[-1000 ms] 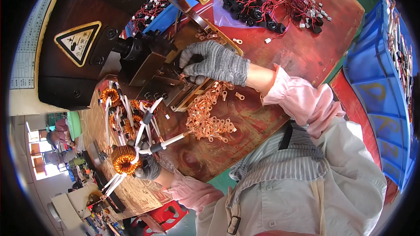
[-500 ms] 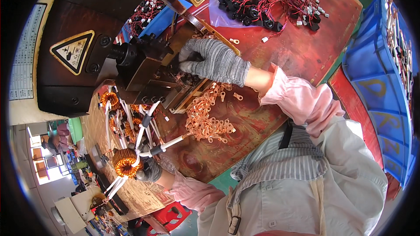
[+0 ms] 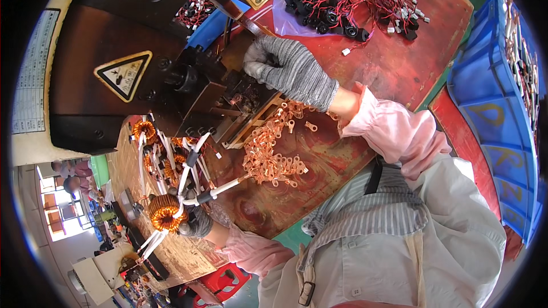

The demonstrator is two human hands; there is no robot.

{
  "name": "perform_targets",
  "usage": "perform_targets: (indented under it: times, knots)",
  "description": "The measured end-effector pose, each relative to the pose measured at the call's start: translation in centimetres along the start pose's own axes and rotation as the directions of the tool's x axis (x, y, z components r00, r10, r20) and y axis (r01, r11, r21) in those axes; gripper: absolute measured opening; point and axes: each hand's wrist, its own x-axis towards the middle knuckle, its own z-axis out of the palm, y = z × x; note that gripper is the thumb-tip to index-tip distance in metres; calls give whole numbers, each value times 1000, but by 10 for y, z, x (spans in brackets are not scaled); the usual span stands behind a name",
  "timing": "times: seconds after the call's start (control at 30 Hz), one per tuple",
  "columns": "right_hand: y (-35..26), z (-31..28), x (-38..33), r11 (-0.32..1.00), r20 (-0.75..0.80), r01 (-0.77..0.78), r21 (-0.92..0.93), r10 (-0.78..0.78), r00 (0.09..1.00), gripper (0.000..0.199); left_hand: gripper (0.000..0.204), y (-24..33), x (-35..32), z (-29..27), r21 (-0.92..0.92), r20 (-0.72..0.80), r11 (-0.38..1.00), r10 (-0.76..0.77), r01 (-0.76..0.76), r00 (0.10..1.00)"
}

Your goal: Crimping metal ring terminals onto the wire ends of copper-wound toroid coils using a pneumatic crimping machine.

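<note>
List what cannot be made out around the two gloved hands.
- Right hand, head view: fingertips hidden by the glove's back at the black press; any grip cannot be told.
- Left hand: mostly hidden behind the copper coil.
- Copper ring terminals: too small to count.

Daylight is pouring through a bright window [image 3: 57,217] at the lower left. A worn red-brown wooden workbench [image 3: 399,74] is filling the middle, and stacked blue plastic crates [image 3: 496,114] are lining its right side.
</note>
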Motion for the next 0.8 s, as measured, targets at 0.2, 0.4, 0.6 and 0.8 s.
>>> perform_targets:
  times: [0.2, 0.4, 0.6, 0.8]
  knots:
    - [2, -8, -1, 999, -66, 18, -39, -20, 998, 11, 100, -1, -6, 16, -245, 53, 954, -162, 170, 985]
    - [-27, -5, -23, 999, 43, -51, 20, 50, 998, 8, 88, 7, -12, 31, -395, -13, 918, 24, -27, 1000]
    - [-76, -21, -39, 986, 296, 48, -161, 2, 955, 7, 97, 63, -6, 104, -517, 262, 840, -30, 166, 965]
    - [-175, 32, -57, 489, 678, 792, -366, -443, 587, 25, 87, 111, 2, 143, -96, 376, 943, -263, 320, 888]
